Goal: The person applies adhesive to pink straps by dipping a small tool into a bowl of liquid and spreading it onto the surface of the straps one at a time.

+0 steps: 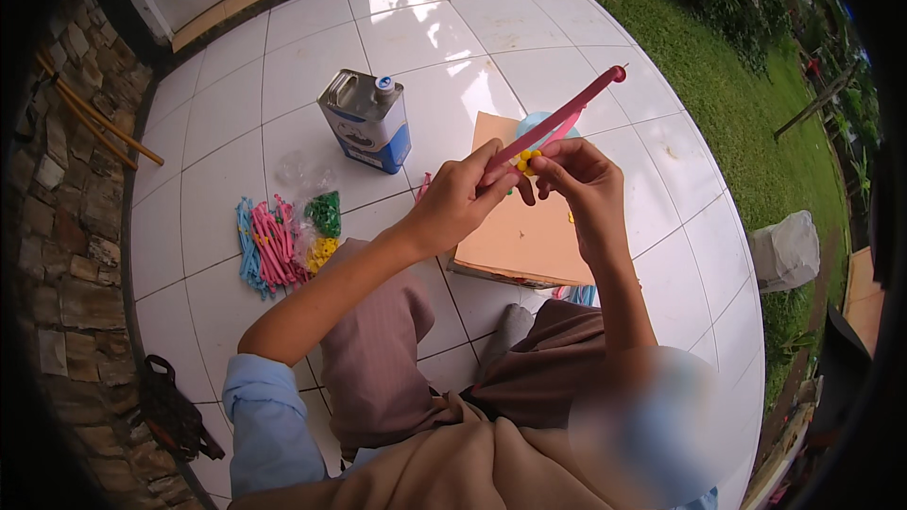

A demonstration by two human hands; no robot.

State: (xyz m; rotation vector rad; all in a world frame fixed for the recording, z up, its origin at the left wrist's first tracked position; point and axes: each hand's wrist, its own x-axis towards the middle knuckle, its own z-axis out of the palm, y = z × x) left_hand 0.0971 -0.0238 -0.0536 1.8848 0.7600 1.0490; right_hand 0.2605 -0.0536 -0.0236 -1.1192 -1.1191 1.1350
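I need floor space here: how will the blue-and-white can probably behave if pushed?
The can probably won't roll, its sides being flat. It may slide on the glossy floor tiles. Pushed near the top, it could tip, standing taller than wide.

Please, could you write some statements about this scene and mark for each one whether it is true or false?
1. The left hand holds a long pink tube. True.
2. The right hand is lying flat on the floor. False: the right hand is raised, its fingers at a small yellow piece.
3. The metal can has fallen on its side. False: the metal can stands upright on the tiled floor.
4. Pink strips lie beside blue strips. True.
5. The green pieces are on the grass. False: the green pieces are near the pink strips.
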